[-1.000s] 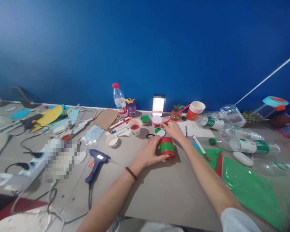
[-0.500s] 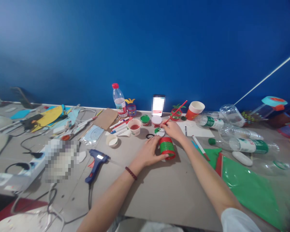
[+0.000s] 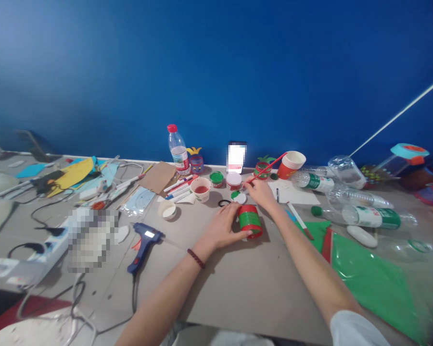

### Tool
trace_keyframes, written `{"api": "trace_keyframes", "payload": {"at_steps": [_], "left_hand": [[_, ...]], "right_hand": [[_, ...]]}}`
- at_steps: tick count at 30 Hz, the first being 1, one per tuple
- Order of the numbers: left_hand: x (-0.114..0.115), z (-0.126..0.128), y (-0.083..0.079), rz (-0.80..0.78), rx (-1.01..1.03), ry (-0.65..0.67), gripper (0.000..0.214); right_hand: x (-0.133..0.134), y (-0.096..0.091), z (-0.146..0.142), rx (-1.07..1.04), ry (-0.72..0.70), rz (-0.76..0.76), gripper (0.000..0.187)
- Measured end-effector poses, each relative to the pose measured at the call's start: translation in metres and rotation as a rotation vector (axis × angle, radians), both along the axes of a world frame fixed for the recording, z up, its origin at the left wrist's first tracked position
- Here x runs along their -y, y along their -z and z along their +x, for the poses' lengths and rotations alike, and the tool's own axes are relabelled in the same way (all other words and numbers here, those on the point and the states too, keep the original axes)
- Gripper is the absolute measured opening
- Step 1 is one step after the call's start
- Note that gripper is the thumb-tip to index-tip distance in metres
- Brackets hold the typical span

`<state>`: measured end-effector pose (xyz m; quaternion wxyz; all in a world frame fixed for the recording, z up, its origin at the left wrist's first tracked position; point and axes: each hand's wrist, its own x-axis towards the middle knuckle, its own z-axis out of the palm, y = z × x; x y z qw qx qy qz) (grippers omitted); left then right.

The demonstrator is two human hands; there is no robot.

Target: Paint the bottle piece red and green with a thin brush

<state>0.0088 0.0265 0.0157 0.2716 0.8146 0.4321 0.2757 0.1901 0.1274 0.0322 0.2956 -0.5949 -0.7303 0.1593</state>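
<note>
Since half a second ago, the red brush [image 3: 265, 170] has shifted: its handle tips lower to the right, and its working end is off the paint-smeared white lid [image 3: 241, 198]. Your left hand [image 3: 223, 227] and the red-and-green container [image 3: 250, 221] stay put.

Your right hand [image 3: 259, 193] pinches the brush. Your left hand spreads along the container's left side, thumb and fingers against it. One container, on the worktop [image 3: 231, 293] between your forearms; upright or lying, can't tell.

Crowding you beyond the hands: one white lid, one black ring [image 3: 224, 203] just past the left fingertips, two tubs, green paint tub [image 3: 216, 179] and white-topped tub [image 3: 234, 180], then one propped phone [image 3: 236, 157]. The brush handle crosses in front of one leafy green-topped pot [image 3: 262, 170]. One stack of red paper cups [image 3: 291, 165] sits right of that; cup count unclear.

Left of you: one paper cup of reddish liquid [image 3: 200, 190], one small white cup [image 3: 167, 210], a few overlapping markers [image 3: 180, 190], one red-capped bottle [image 3: 178, 153], one yellow-topped pot [image 3: 197, 164], one blue glue gun [image 3: 143, 246], cord running toward you.

Right of your arm: one loose white marker [image 3: 299, 218], one big green sheet [image 3: 375, 278], several clear bottles, two with green labels [image 3: 371, 217].
</note>
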Motion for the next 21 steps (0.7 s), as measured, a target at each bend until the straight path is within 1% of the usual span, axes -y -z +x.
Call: {"api": "trace_keyframes", "payload": {"at_steps": [4, 10, 14, 21], "left_hand": [[-0.0005, -0.0003, 0.0014, -0.002, 0.001, 0.009, 0.079], [-0.0004, -0.0006, 0.0021, 0.007, 0.001, 0.007, 0.08], [-0.0002, -0.0002, 0.0011, 0.011, 0.003, 0.009, 0.076], [-0.0006, -0.0004, 0.003, 0.021, 0.001, 0.009, 0.078]], "right_hand": [[-0.0002, 0.0018, -0.0008, -0.001, 0.016, 0.002, 0.018], [-0.0003, 0.0036, -0.0026, -0.016, -0.01, 0.0, 0.018], [-0.0001, 0.004, -0.003, -0.026, -0.024, -0.006, 0.018], [0.0022, -0.0001, -0.0026, -0.096, -0.044, -0.014, 0.017]]}}
